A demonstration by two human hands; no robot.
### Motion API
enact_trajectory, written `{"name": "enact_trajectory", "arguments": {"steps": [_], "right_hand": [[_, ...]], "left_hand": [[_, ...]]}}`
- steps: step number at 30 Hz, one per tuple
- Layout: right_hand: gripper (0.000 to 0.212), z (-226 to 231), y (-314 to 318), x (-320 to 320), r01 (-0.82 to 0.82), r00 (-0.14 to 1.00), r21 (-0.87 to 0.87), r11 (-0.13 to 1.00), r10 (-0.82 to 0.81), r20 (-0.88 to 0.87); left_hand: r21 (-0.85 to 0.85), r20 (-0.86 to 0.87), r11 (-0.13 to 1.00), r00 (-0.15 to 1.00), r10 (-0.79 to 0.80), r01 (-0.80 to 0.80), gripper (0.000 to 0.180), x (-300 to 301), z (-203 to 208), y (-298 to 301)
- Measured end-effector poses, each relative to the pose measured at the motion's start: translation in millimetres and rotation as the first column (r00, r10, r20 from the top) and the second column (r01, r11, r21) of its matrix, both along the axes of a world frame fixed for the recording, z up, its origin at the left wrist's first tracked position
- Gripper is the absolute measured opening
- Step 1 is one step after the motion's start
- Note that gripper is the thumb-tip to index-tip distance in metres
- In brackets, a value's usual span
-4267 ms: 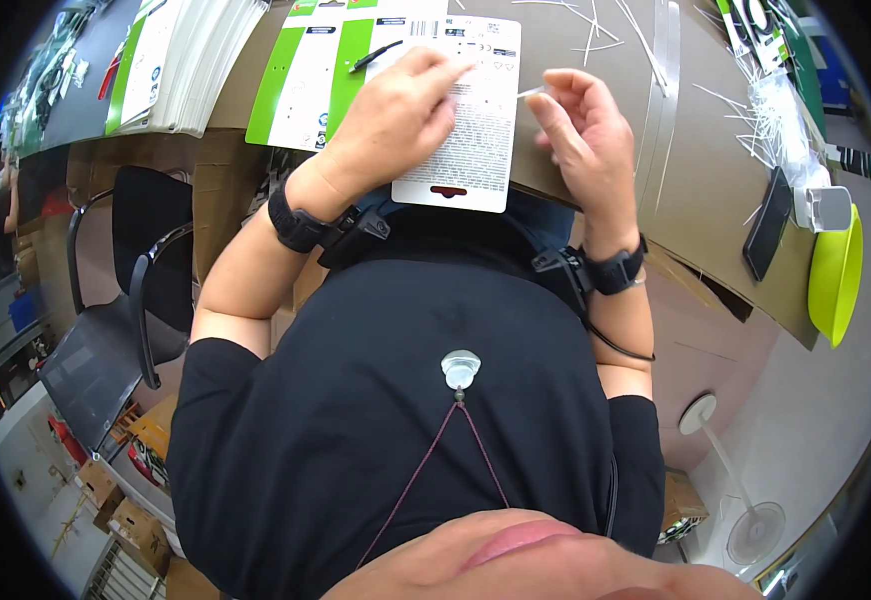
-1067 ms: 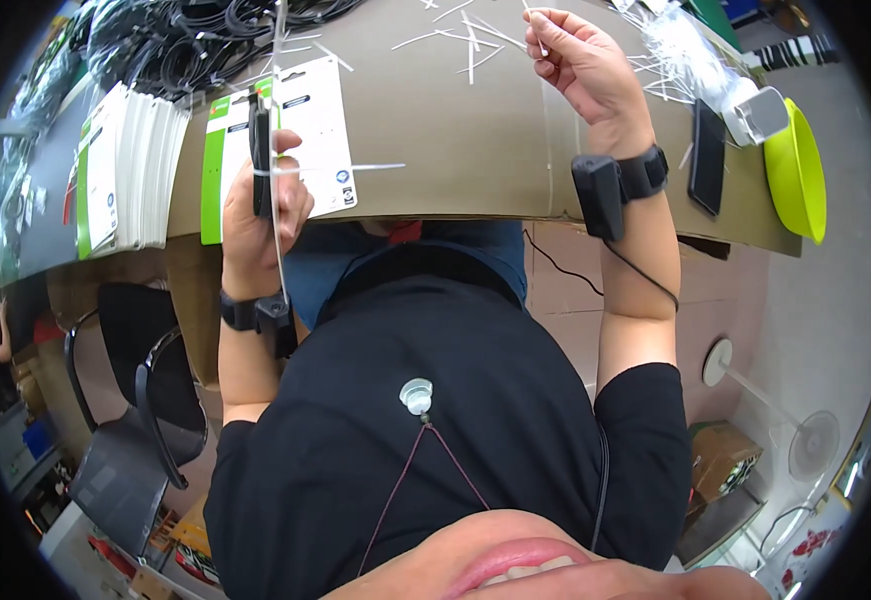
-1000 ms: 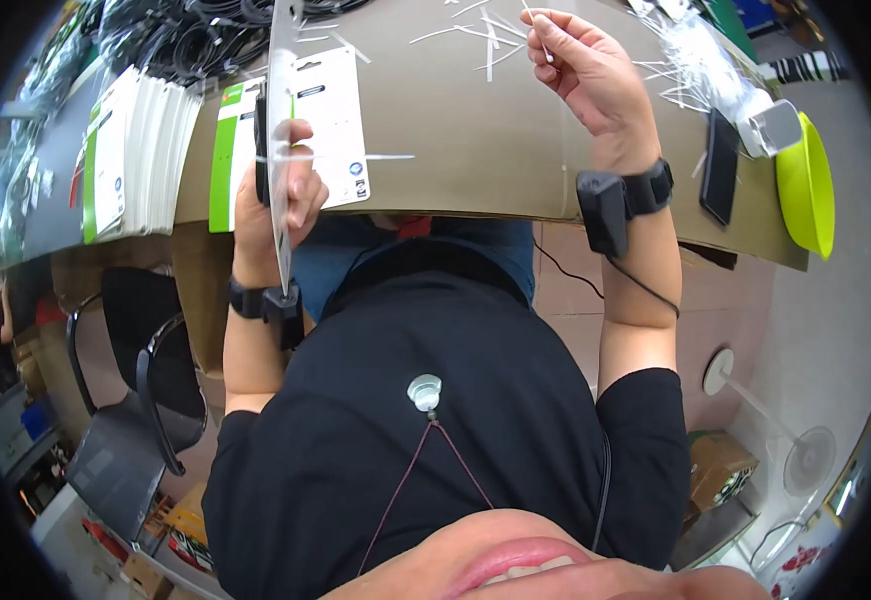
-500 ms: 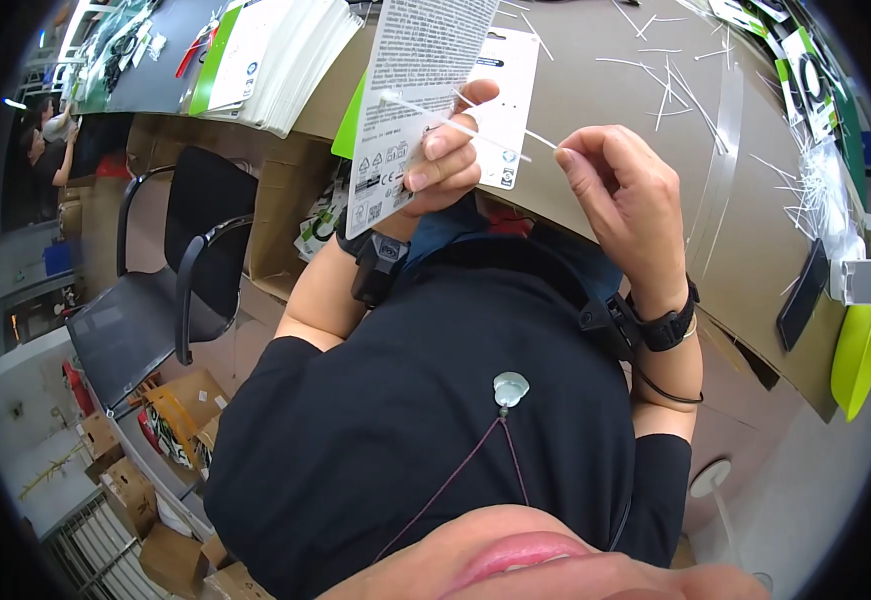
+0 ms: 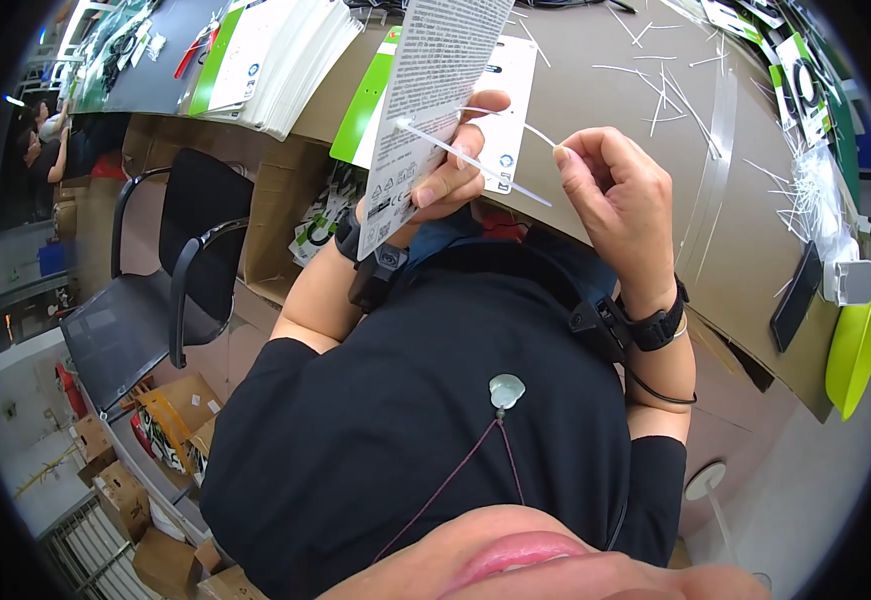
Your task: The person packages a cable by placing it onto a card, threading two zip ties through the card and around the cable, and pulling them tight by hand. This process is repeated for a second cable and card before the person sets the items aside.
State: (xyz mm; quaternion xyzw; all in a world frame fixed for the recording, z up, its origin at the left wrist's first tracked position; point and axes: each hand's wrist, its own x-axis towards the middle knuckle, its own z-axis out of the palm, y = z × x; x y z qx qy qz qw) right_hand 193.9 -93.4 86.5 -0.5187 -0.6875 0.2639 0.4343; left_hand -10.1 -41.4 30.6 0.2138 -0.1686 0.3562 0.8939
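- The card [image 5: 418,120] is raised at the near edge of the table [image 5: 581,115], tilted, its printed face turned toward the person.
- The left hand [image 5: 454,175] is closed on the card, its fingers showing at the card's right edge.
- A white tie [image 5: 488,169] juts out from the card's printed face, its tip free to the right.
- Right of the card, apart from it, the right hand [image 5: 618,190] pinches a second tie [image 5: 541,133] between thumb and forefinger; where its far end lies is hard to make out.
- Behind the card, two more cards lie on the table: a green-and-white one [image 5: 359,118] and a white one [image 5: 518,95].
- Left of the card stands a stack of cards [image 5: 291,65].
- Well right of the card lie loose ties [image 5: 664,95], a clear bag [image 5: 828,190], a phone [image 5: 797,295] and a yellow-green bowl [image 5: 853,360].
- Left of the card and lower is a black chair [image 5: 206,205].
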Motion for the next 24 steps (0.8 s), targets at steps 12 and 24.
{"name": "enact_trajectory", "arguments": {"steps": [12, 24], "right_hand": [[0.008, 4, -6, 5, 0.022, 1.0, -0.002, 1.0, -0.022, 0.006], [0.007, 0, 7, 0, -0.079, 0.992, 0.078, 0.994, 0.086, -0.088]], "left_hand": [[-0.002, 0.013, 1.0, 1.0, 0.015, -0.015, 0.061, 8, 5, -4], [0.003, -0.307, 0.997, 0.949, 0.079, -0.082, 0.049, 11, 22, -23]]}}
